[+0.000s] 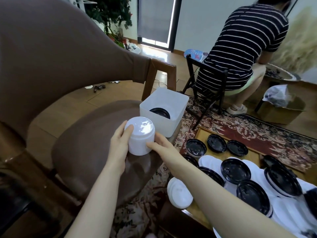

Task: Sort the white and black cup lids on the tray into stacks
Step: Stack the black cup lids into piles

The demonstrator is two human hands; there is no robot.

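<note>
A tall stack of white lids [139, 136] stands on the brown chair seat [89, 145]. My left hand [119, 148] holds its left side, thumb on the top rim. My right hand [163, 145] touches its right side with fingers curved round the base. Behind it a white square bin [178, 103] holds a stack of black lids [160, 112]. On the wooden tray [204, 134] at lower right lie several loose black lids [235, 170] and white lids [209, 162] mixed together. A small pile of white lids [179, 193] sits at the tray's left edge.
The brown chair back [56, 48] rises at the left. A person in a striped dress [243, 43] sits on a dark folding chair [205, 86] beyond the patterned rug [257, 133]. A cardboard box with a plastic bag [281, 103] stands at the right.
</note>
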